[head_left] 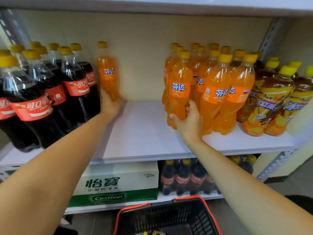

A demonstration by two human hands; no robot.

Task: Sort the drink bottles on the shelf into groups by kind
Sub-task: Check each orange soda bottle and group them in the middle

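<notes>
While cola bottles (42, 99) crowd nine o'clock, the left hand (110, 105) grips a stray orange soda bottle (108, 77) beside them, which likely must cross toward three o'clock, where the right hand (188, 122) grips the orange group's front bottle (179, 89).

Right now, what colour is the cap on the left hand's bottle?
Yellow cap, clearest in the head view.

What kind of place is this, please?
Probably a small shop or its stockroom: a shelf packed with cola bottles and orange soda bottles, a water carton below, a basket in front.
</notes>
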